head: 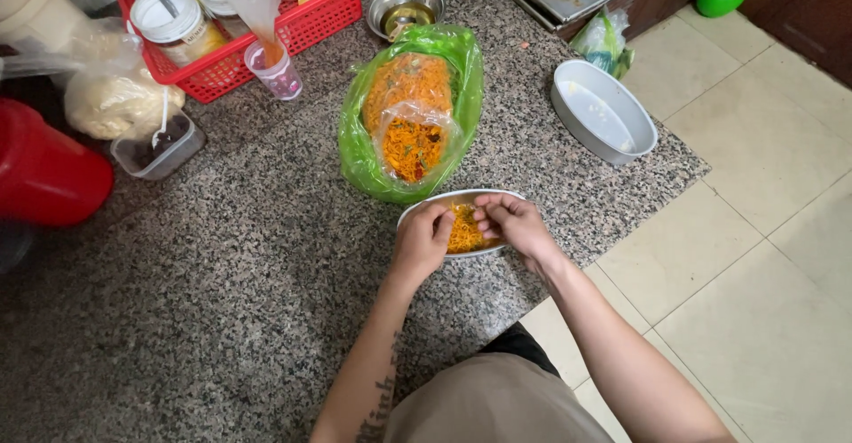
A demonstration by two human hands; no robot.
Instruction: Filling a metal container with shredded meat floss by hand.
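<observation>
I am looking down at a speckled granite counter (222, 257), and I am taking the oval metal dish (417, 209) near its front edge as my landmark. Both hands are working inside that dish: the left hand (423, 239) is curling over its near-left rim with the fingers bent down into the orange shredded food (465, 230), and the right hand (513, 223) is coming in from the near-right with its fingertips pinched together on a tuft of the same shreds. So both are closing loosely on strands rather than lying flat, though I cannot tell how much either one is really gripping. Just behind the dish, touching or nearly touching its far rim, a green plastic bag (355, 154) is lying open with a clear inner bag (410, 137) of more orange shreds. Farther behind the dish, a small steel bowl (406, 6) is sitting; well off to the right of the dish an empty white oval dish (602, 110) is resting near the counter's corner. Behind and left of the dish I am seeing a pink plastic cup (278, 72), a red basket (257, 52) and a clear tub with a spoon (160, 146). My judgement is that the shreds are light, soft and loose, likely a little oily and clingy, so they are best taken in small pinches from the top of the pile, while the thin dish is stiff and light and would slide easily, wanting a hold at its rim.
</observation>
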